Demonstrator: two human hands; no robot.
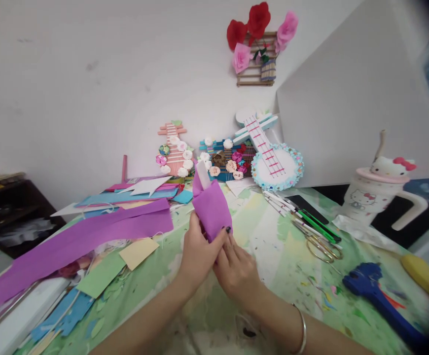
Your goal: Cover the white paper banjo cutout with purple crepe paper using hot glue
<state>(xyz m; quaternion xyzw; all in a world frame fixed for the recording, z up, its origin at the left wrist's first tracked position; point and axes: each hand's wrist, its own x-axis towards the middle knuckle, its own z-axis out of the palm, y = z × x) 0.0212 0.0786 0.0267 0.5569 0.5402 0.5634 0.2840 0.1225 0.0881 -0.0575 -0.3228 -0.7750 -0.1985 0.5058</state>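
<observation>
Fingers (222, 237) on crinkly purple paper (212, 207) — folded

1. The left hand (197, 252) is raised mid-frame, fingers curled, thumb pressed in a closed pinch
2. The right hand (237, 270) touches it from the right, its fingers (229, 246) pointing up, also pinched
3. Both forearms (151, 315) are bare and converge from the lower edge

R hand (236, 271) silver bangle (303, 329), dark nails (228, 230)
</observation>
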